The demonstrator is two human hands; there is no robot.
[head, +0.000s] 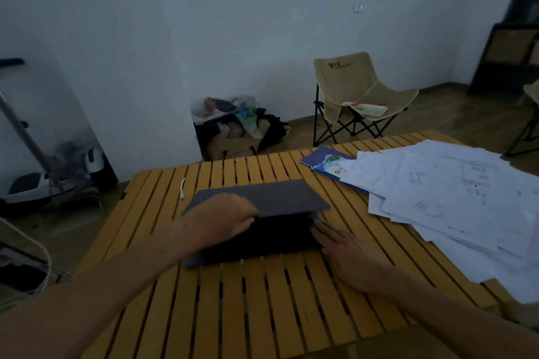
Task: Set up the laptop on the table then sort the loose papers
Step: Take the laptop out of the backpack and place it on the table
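Right hand flat beside laptop, left hand pinching its lid, papers close alongside.

**Both hands at the laptop**

The left hand curls its fingers under the lid edge of the laptop, forearm reaching in from the lower left. The right hand lies flat, fingers straight, touching the laptop's right side.

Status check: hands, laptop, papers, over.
Left hand grips lid edge, right hand flat by base. Laptop partly open on table. Loose papers unsorted at right, clear of laptop.
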